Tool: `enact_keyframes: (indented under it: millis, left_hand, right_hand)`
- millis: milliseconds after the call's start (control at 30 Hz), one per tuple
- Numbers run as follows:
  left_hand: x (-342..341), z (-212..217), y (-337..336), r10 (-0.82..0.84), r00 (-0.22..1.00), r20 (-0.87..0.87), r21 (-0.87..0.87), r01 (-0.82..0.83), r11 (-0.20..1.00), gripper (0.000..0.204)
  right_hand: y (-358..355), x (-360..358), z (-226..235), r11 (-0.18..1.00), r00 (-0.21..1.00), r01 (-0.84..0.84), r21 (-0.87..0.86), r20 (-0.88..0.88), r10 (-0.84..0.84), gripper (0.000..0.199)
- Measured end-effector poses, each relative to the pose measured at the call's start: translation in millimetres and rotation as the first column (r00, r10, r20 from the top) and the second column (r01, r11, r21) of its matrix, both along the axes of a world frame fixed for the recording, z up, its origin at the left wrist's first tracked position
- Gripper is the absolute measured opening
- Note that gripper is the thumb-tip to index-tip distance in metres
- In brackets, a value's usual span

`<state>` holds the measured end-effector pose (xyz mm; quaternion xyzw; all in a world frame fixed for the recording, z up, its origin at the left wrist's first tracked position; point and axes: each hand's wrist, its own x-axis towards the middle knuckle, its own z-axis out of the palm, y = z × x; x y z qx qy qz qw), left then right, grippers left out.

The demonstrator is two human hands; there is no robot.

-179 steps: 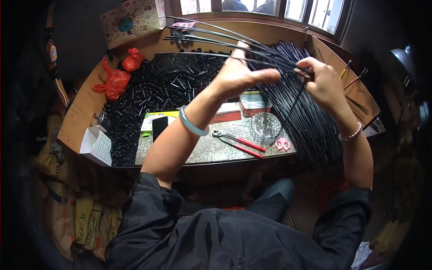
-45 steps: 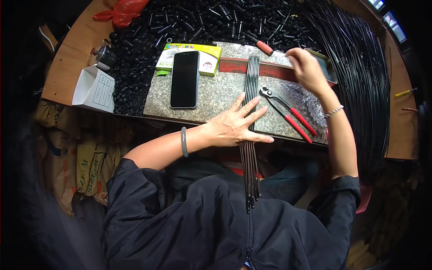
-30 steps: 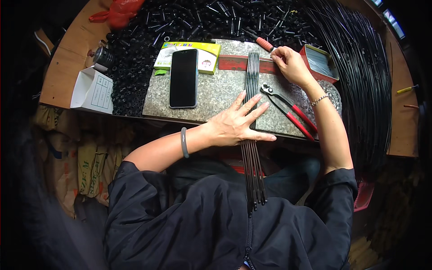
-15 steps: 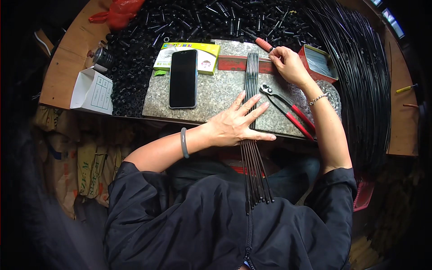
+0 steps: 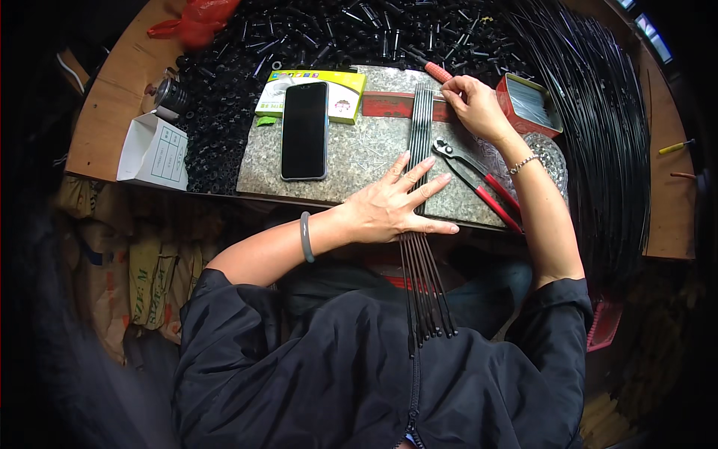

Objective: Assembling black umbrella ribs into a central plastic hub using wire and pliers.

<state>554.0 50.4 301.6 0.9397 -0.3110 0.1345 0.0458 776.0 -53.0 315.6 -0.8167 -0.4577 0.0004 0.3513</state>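
Several thin black rods (image 5: 421, 131) lie side by side over a stone slab (image 5: 351, 176), running across a red metal bar (image 5: 385, 106). Their ball-tipped lower ends fan out past the slab's near edge, over my lap. My left hand (image 5: 385, 211) rests flat on the rods with its fingers spread. Close to the rods' far ends, my right hand (image 5: 479, 108) is closed in a pinch; what its fingertips hold, if anything, is too small to make out. Red-handled cutting pliers (image 5: 491, 200) lie right of the rods. A red-handled tool (image 5: 437, 72) lies just beyond my right hand.
Left on the slab, a black phone (image 5: 305, 131) leans on a green-and-white box (image 5: 345, 101). Right of my hand stands a red tin (image 5: 511, 93) of thin clear pieces. Black parts (image 5: 299, 37) heap behind; long black rods (image 5: 598, 135) pile at the right. Small pins (image 5: 370, 146) lie scattered.
My right hand has shifted slightly left toward the rods' far ends. The upper part of the rods has moved a little to the right. My left hand stays nearly still.
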Motion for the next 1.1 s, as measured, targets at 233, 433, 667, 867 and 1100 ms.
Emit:
enact_keyframes:
  millis: [233,433,667,867,1100]
  left_hand:
    - [0,0,0,-0.021,0.999,-0.036,-0.039,0.02,0.999,0.064]
    - [1,2,1,-0.011,0.999,-0.032,-0.023,0.011,1.0,0.062]
    - [0,0,1,-0.009,0.999,-0.039,-0.072,0.006,0.997,0.06]
    - [0,0,2,-0.011,0.999,-0.042,-0.053,0.009,0.999,0.062]
    - [0,0,2,-0.001,0.999,-0.033,-0.059,-0.001,0.998,0.062]
  right_hand:
    - [2,8,1,0.997,0.997,-0.062,-0.036,-0.05,0.06,0.012]
    - [5,8,3,0.996,0.988,-0.084,-0.039,-0.137,0.078,0.014]
    - [4,6,-3,0.996,0.994,-0.079,0.032,-0.074,0.081,0.01]
    - [9,3,4,0.996,0.981,-0.081,0.033,-0.175,0.085,0.008]
    - [12,10,2,0.986,0.978,-0.165,0.009,-0.131,0.164,0.008]
